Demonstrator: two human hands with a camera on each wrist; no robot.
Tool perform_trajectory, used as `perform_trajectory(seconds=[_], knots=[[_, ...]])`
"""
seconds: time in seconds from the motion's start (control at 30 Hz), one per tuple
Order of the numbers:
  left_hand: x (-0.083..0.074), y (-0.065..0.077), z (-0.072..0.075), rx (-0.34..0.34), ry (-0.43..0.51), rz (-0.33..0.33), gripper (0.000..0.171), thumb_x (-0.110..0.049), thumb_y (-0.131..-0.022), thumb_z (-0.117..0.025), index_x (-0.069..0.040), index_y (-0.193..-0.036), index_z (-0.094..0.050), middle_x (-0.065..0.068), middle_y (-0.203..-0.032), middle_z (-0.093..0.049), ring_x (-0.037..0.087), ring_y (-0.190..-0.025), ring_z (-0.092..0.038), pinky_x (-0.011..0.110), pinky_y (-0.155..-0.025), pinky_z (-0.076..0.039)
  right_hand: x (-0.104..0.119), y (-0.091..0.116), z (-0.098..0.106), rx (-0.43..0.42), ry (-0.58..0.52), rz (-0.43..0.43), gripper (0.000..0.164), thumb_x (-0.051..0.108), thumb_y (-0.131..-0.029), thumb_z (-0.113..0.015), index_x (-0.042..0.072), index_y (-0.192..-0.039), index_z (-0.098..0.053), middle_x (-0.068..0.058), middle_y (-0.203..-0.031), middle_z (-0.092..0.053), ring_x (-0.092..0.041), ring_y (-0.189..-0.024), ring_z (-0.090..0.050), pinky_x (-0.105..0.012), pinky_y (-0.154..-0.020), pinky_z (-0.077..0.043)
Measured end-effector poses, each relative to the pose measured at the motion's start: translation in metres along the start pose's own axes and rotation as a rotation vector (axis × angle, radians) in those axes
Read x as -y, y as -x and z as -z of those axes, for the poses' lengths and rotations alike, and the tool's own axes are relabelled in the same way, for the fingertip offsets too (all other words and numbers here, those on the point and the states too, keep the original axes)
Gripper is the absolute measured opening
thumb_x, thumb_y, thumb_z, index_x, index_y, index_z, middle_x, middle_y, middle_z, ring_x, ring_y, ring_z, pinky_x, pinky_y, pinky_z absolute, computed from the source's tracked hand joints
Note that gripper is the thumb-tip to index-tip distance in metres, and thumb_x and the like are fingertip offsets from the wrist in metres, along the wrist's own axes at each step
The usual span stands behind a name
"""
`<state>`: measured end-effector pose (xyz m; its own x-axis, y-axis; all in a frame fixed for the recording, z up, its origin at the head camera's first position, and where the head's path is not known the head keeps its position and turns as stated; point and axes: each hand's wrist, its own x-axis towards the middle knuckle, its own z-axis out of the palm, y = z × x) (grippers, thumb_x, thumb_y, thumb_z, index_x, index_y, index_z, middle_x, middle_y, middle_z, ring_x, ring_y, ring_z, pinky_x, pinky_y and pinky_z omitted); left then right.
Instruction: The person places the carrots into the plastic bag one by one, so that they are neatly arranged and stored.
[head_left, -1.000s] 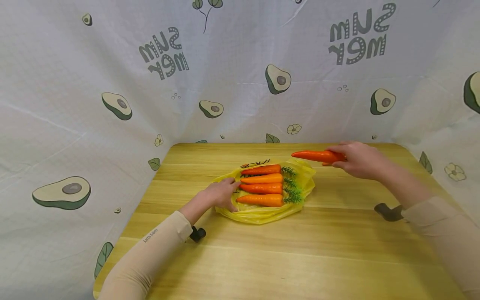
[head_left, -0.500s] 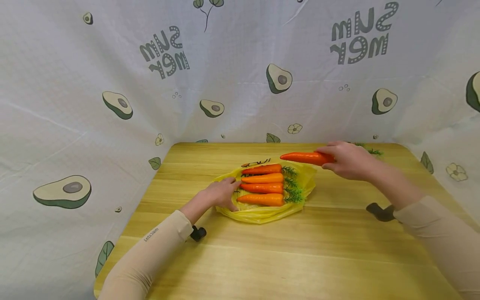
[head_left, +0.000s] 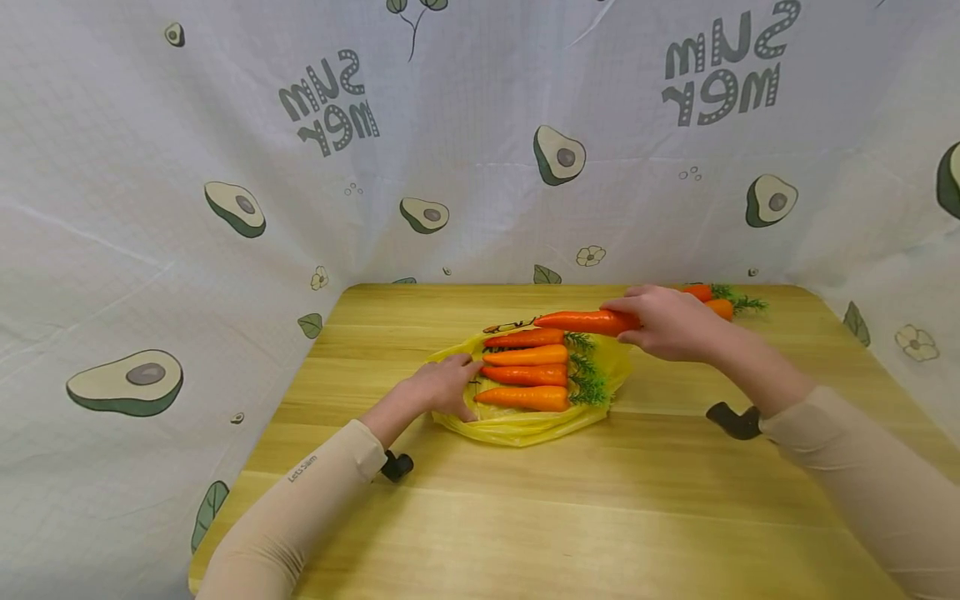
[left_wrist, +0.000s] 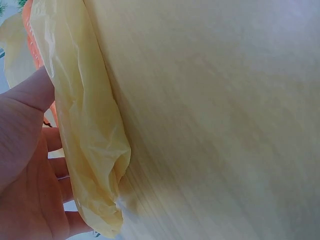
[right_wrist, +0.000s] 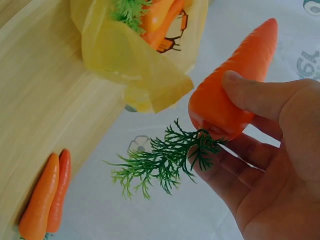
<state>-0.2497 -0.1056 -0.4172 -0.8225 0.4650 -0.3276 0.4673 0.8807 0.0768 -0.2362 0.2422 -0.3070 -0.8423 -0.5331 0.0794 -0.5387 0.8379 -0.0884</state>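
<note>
My right hand (head_left: 670,325) grips an orange-red carrot (head_left: 581,322) near its thick end, tip pointing left, over the back right of a yellow plastic bag (head_left: 517,433). In the right wrist view, the thumb lies along the carrot (right_wrist: 240,65) and its feathery green top (right_wrist: 160,160) hangs free. Several carrots (head_left: 525,377) lie side by side on the spread bag, green tops to the right. My left hand (head_left: 442,387) rests at the bag's left end, fingers spread. In the left wrist view, the left hand's fingertips reach behind the bag's yellow plastic (left_wrist: 90,125).
Two more carrots (head_left: 717,309) lie at the back right of the wooden table (head_left: 525,525), partly hidden by the right hand. A white printed cloth (head_left: 480,167) hangs behind the table and along its sides.
My right hand has moved left with the carrot, from beside the bag to over its back edge, uncovering the two carrots at the back right. The left hand has stayed put.
</note>
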Motion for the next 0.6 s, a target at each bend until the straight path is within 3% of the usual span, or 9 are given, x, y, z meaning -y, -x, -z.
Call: perform_trajectory(seconds=[0.27, 0.47, 0.6], knots=[[0.000, 0.000, 0.001, 0.001, -0.009, -0.002, 0.101, -0.056, -0.081, -0.079, -0.020, -0.161, -0.029, 0.010, -0.165, -0.027, 0.030, -0.150, -0.033, 0.053, -0.114, -0.039, 0.012, -0.009, -0.004, 0.026, -0.021, 0.028, 0.047, 0.018, -0.090, -0.076, 0.010, -0.135, -0.065, -0.015, -0.124, -0.068, -0.034, -0.108, -0.064, -0.052, -0.084, -0.055], [-0.002, 0.000, 0.002, 0.006, -0.017, 0.001, 0.101, -0.056, -0.081, -0.079, -0.020, -0.161, -0.029, 0.010, -0.165, -0.028, 0.030, -0.149, -0.033, 0.053, -0.113, -0.039, 0.024, -0.019, -0.008, 0.045, -0.031, 0.049, 0.050, 0.019, -0.089, -0.077, 0.014, -0.137, -0.064, -0.008, -0.113, -0.070, -0.025, -0.095, -0.065, -0.043, -0.074, -0.055], [-0.002, 0.002, 0.001, 0.009, -0.013, 0.004, 0.101, -0.056, -0.081, -0.079, -0.020, -0.161, -0.028, 0.010, -0.165, -0.028, 0.030, -0.150, -0.033, 0.054, -0.114, -0.039, 0.032, -0.026, -0.012, 0.062, -0.049, 0.050, 0.050, 0.018, -0.089, -0.078, 0.015, -0.136, -0.063, -0.007, -0.114, -0.070, -0.025, -0.097, -0.065, -0.044, -0.076, -0.056]])
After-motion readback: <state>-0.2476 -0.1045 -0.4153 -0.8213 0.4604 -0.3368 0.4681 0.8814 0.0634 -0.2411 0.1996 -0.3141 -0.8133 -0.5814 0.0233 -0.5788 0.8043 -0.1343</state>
